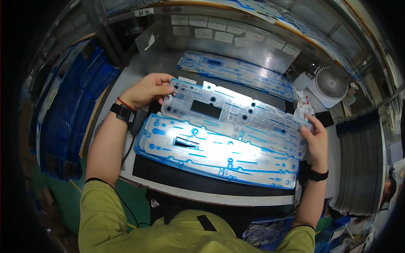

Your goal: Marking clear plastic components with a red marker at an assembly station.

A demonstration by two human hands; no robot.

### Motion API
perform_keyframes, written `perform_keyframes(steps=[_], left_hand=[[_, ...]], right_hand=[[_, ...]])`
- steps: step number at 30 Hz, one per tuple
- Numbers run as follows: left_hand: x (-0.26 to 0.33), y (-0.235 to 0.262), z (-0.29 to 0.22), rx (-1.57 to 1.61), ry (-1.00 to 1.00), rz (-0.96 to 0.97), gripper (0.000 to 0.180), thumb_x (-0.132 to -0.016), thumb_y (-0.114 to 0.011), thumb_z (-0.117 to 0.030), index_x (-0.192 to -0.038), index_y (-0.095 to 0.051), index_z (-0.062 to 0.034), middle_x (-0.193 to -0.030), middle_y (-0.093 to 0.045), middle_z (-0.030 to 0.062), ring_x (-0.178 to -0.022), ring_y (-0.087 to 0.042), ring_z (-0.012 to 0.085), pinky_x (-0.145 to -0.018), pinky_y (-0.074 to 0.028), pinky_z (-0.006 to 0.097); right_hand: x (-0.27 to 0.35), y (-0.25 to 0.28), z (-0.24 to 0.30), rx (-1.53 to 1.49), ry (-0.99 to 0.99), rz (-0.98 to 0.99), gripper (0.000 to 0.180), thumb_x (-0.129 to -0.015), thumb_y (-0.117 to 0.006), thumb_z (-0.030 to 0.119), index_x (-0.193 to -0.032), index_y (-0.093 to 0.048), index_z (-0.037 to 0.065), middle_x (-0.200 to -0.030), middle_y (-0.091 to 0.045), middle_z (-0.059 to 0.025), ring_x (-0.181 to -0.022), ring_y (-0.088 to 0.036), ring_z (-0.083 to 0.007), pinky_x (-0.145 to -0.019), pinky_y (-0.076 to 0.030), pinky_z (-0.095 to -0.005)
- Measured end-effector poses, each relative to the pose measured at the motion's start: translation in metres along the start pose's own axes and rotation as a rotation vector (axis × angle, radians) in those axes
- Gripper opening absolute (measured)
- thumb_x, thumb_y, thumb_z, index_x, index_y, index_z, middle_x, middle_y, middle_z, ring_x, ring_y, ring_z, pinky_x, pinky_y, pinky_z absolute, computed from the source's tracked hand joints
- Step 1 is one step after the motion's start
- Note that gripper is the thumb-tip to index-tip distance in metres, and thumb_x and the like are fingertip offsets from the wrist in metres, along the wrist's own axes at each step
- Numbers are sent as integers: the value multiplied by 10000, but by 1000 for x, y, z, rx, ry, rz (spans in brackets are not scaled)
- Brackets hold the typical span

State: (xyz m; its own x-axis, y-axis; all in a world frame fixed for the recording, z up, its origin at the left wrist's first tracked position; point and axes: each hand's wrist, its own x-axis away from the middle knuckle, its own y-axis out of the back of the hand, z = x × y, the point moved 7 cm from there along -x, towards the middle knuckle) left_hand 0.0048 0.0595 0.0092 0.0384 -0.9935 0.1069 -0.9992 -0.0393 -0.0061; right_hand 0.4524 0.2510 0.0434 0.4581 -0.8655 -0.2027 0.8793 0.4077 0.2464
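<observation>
A long, thin, see-through plastic panel (236, 114) with a dark rectangular cutout and several small holes is held tilted between my two hands. My left hand (149, 89) pinches its upper left corner between thumb and fingers. At its right end, my right hand (315, 137) grips the edge with the thumb on top. Just below and partly behind it lies a stack of similar clear panels (202, 147) with blue outlines, glaring brightly in the middle. Farther back rests another stack of blue-marked panels (240, 71).
A small white fan (331, 86) stands at the back right, with a dark phone-like slab (324, 119) nearer. Blue-edged sheets (71, 114) are piled on the left, and a tall stack of grey sheets (360, 164) on the right. Paper labels (217, 24) line the back panel.
</observation>
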Motion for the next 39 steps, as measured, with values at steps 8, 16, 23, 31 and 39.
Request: perform_keyframes(steps=[8, 16, 23, 31, 39], left_hand=[[-4, 18, 4, -43, -9, -183, 232, -956, -607, -195, -1115, -635, -27, -934, -665, -12, -744, -569, 17, -612, -455, 147], [-4, 22, 3, -47, -17, -234, 231, -970, -592, -256, -1076, -641, -57, -900, -643, -32, -748, -552, 26, -637, -445, 170], [-3, 25, 5, -70, -7, -285, 209, -981, -571, -277, -1053, -638, -92, -877, -627, -48, -776, -549, 33, -697, -433, 198], [-6, 24, 4, -29, -60, -288, 179, -993, -549, -256, -1024, -639, -103, -867, -620, -59, -728, -515, 22, -657, -388, 177], [-2, 30, -4, 153, -139, -254, 199, -997, -547, -265, -1035, -608, -79, -812, -608, -21, -644, -560, 47, -540, -398, 151]], right_hand=[[-3, 2, -13, -264, -145, 46, 306, -949, -575, 71, -1239, -569, -26, -1000, -664, -48, -831, -593, -61, -713, -468, -201], [-4, 13, -16, -227, -148, 21, 156, -981, -569, 157, -1000, -649, 24, -830, -665, 6, -663, -574, -43, -597, -443, -186], [-3, 13, -14, -207, -123, 42, 179, -986, -567, 204, -905, -635, 60, -735, -640, 23, -588, -534, -32, -529, -387, -176], [-4, 14, -16, -236, -103, 24, 199, -995, -554, 216, -900, -626, 57, -697, -624, 15, -548, -520, -40, -512, -379, -174], [1, 13, 2, -276, -82, -75, 178, -994, -560, 202, -953, -617, 38, -732, -636, -2, -558, -528, -48, -537, -417, -172]])
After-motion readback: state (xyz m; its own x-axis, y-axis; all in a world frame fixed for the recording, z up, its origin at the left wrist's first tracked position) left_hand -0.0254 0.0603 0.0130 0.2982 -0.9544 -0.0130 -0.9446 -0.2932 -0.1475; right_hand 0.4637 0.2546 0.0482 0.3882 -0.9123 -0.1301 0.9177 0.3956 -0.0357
